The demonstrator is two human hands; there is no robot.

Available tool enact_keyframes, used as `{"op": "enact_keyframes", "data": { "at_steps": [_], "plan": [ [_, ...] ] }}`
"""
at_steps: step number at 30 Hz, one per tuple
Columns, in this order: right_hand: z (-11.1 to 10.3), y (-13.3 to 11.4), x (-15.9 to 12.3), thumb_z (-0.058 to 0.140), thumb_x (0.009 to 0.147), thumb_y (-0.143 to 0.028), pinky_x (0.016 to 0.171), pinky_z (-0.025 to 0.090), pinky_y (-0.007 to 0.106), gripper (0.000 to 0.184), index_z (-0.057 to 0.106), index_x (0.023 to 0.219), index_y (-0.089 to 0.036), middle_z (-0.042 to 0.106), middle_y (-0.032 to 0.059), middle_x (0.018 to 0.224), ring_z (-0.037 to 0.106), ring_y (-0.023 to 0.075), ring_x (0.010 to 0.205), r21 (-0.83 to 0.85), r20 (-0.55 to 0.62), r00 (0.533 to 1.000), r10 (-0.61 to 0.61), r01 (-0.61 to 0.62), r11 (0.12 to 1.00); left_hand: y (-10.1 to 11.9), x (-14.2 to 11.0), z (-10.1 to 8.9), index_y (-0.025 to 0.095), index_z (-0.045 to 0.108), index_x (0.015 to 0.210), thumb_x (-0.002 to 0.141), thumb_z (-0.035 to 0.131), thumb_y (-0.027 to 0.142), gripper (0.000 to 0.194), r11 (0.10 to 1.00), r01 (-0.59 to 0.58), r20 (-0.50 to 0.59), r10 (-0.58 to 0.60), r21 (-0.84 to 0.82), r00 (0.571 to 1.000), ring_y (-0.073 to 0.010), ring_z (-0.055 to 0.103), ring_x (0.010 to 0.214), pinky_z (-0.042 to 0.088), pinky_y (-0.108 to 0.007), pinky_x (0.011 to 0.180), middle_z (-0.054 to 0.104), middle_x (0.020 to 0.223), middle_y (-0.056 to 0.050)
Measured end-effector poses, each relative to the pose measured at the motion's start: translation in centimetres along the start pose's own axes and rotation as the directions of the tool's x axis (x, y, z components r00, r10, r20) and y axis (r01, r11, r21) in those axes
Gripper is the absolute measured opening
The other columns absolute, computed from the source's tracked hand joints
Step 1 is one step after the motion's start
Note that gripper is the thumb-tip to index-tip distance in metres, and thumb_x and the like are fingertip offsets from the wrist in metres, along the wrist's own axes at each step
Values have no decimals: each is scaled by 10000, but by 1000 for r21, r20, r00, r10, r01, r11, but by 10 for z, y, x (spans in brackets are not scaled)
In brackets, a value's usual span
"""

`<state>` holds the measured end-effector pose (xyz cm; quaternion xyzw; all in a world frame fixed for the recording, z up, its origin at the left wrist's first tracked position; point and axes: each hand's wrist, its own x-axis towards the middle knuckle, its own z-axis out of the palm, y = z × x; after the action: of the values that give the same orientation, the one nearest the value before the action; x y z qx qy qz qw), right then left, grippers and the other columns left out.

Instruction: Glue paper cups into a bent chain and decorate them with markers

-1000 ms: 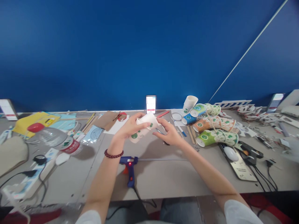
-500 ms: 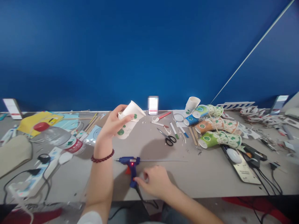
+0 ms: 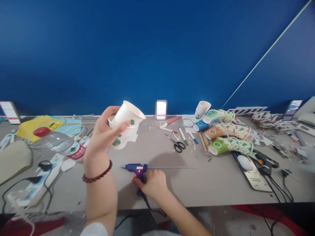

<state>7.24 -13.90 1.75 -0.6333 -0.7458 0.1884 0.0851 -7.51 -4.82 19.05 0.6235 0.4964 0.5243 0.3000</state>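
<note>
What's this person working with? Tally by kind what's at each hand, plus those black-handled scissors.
White paper cups in the left hand: 2
Blue glue gun at the right hand: 1
Black-handled scissors: 1
Total: 4

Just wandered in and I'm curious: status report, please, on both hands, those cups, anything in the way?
Left hand holding two white paper cups. Right hand on blue glue gun, at handle. Scissors lie apart from both hands.

White paper cups (image 3: 126, 114) bear green prints, and the blue glue gun (image 3: 130, 167) has an orange-red trigger (image 3: 134, 176).
</note>
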Motion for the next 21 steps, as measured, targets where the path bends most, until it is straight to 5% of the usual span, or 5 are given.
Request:
{"op": "enact_keyframes", "data": {
  "at_steps": [7,12,21],
  "plan": [
    [9,2,-1,541,820,-464,490,244,269,369,709,650,-183,719,100,644,655,210,593,74,-6,999,35,-34,997,2,-1,-1,217,608,1011,686,742,423,408,999,-24,15,24,-31,1000,-102,572,609,443,-168,452,623,839,-17],
    [9,16,-5,611,762,-369,479,172,257,285,624,545,-185,617,21,502,518,121,475,289,-42,997,67,-53,956,6,-11,-9,240,628,1005,683,748,384,372,989,-125,-94,117,-84,989,-100,568,612,435,-164,455,632,805,1],
    [12,37,-12,623,710,-339,460,242,205,239,556,563,-163,502,-32,496,417,87,477,723,60,977,204,-184,666,13,-25,-17,234,646,956,657,749,349,336,969,-216,-271,176,-124,946,-114,553,630,439,-193,484,616,774,15]
  ]
}}
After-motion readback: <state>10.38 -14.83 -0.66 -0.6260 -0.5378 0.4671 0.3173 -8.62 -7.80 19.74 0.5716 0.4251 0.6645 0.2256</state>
